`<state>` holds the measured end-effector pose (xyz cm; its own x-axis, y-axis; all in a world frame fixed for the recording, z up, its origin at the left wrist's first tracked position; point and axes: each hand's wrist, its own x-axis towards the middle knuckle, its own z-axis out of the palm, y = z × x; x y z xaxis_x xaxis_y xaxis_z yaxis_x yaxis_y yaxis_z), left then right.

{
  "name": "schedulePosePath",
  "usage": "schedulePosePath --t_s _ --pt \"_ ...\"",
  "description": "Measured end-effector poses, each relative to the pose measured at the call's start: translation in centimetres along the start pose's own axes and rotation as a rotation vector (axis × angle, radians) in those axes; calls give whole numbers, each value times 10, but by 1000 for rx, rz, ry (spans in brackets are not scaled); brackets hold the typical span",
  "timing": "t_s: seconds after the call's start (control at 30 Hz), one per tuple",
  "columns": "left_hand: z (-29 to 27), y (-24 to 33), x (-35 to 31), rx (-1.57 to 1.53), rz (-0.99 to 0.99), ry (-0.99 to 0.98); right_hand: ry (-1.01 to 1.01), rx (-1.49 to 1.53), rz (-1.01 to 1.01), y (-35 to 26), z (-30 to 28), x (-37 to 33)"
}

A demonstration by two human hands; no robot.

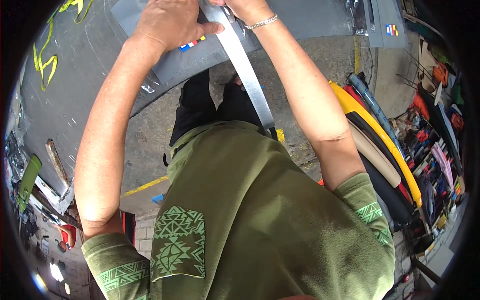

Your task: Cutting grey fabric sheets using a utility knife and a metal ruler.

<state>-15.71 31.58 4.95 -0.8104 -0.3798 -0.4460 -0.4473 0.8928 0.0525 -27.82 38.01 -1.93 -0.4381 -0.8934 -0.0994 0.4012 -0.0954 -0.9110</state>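
Note:
A long metal ruler (pixel 245 75) runs from the top edge of the view toward my waist, its near end jutting past the table edge. My left hand (pixel 172 20) lies flat on a grey sheet (pixel 185 65), fingers outstretched and thumb pressing the ruler's left side. Part of a small coloured label (pixel 191 46) shows beneath that hand. Across the ruler, my right hand (pixel 248 9) is closed at the upper edge, with a bracelet on its wrist. A small shiny piece is by its fingers; what they hold is cut off by the frame.
The dark grey table (pixel 75 75) carries a yellow tape measure (pixel 47 62) at the far left. More grey pieces with a coloured label (pixel 391 30) lie far right. Rolls of material, one yellow (pixel 372 120) and one beige (pixel 375 155), stand right of me. A wooden stick (pixel 57 162) is at left.

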Motion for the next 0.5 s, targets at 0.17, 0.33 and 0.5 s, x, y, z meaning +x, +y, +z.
schedulePosePath --t_s 0.17,0.33,0.5 --pt "26 -17 -2 -123 90 259 -3 -23 12 -6 7 -2" --pt "2 -2 -1 -23 -9 24 32 -838 -935 24 -13 19" --pt "4 -2 -2 -13 -13 23 -15 -880 -907 18 -4 9"
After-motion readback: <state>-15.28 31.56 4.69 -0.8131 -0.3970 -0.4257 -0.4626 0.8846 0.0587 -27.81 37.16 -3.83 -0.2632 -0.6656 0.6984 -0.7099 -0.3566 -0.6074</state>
